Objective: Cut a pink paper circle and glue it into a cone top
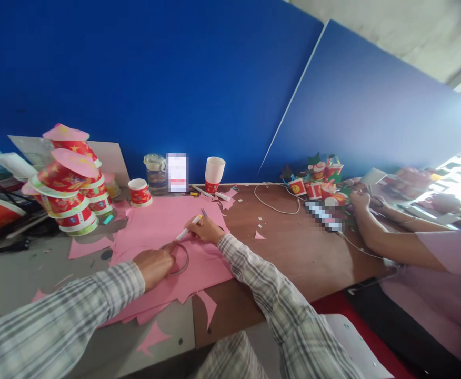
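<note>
A stack of pink paper sheets [143, 226] lies on the table in front of me. My right hand [206, 230] is closed round a white marker [187, 227] with a yellow end, held slanting above the paper. A dark pointed tip shows just beyond these fingers; I cannot make out what it belongs to. My left hand [155, 264] is low over the stack, its fingers closed near the marker's lower end. Beside and partly under it is a thin grey ring [187, 266], lying on the paper. Whether the left fingers grip the ring or the marker is hidden.
Decorated red cups with pink cone tops [70, 184] are stacked at left. A paper cup [138, 192], a glass jug [156, 173] and nested cups [213, 173] stand along the blue partition [155, 79]. Pink scraps [154, 337] lie around. A co-worker's arms [380, 231] are at right.
</note>
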The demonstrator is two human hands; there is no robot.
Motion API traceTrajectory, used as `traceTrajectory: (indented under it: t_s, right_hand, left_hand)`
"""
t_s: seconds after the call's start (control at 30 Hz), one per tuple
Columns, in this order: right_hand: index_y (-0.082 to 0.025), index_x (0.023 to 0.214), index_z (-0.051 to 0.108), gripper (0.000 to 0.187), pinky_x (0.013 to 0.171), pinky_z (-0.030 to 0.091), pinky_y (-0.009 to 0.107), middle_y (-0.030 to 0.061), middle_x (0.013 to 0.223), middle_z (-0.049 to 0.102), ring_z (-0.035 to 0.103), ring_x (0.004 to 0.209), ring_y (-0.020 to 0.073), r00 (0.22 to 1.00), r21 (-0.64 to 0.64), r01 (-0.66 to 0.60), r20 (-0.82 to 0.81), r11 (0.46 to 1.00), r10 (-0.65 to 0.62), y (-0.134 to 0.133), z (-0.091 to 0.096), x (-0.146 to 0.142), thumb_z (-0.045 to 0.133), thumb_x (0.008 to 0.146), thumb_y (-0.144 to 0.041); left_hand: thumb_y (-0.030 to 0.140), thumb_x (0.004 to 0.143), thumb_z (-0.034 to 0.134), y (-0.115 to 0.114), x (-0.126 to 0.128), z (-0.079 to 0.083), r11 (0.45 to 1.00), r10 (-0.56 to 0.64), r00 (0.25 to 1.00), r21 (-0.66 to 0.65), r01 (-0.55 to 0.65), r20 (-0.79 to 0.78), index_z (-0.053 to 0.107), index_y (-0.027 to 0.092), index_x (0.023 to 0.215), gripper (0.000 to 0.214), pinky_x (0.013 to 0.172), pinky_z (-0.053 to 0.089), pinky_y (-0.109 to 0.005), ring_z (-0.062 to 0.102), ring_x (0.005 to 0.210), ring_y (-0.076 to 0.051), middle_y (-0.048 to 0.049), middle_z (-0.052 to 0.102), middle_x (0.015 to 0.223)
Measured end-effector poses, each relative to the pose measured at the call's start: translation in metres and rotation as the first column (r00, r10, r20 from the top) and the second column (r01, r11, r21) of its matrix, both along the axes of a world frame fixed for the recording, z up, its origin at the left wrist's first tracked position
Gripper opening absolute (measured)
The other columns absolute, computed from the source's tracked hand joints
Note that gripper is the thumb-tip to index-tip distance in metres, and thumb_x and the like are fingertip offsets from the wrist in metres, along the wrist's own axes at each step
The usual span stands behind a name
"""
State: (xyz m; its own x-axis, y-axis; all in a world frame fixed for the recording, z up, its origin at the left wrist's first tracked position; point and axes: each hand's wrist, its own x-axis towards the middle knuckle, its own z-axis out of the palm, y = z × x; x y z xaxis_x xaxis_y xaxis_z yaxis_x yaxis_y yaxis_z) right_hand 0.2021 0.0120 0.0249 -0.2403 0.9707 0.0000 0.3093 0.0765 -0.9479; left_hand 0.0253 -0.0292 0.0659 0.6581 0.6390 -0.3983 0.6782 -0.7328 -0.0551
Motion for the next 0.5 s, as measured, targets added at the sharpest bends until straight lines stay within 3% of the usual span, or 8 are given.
traceTrajectory:
  t_s: [0.5]
  right_hand:
    - [-0.014, 0.069, 0.060, 0.023, 0.043, 0.034, 0.016, -0.0038, 0.051, 0.056, 0.045, 0.043, 0.0078, 1.000, 0.056, 0.015, -0.022, 0.998, -0.014, -0.009, -0.008, 0.013, 0.051, 0.078, -0.032]
  left_hand:
    - [0.024, 0.064, 0.051, 0.002, 0.000, 0.004, 0.996, 0.034, 0.999, -0.078, -0.037, -0.028, 0.058, 0.017, 0.085, 0.023, 0.061, 0.047, -0.041, 0.057, 0.081, -0.030, -0.0119, 0.024, 0.134]
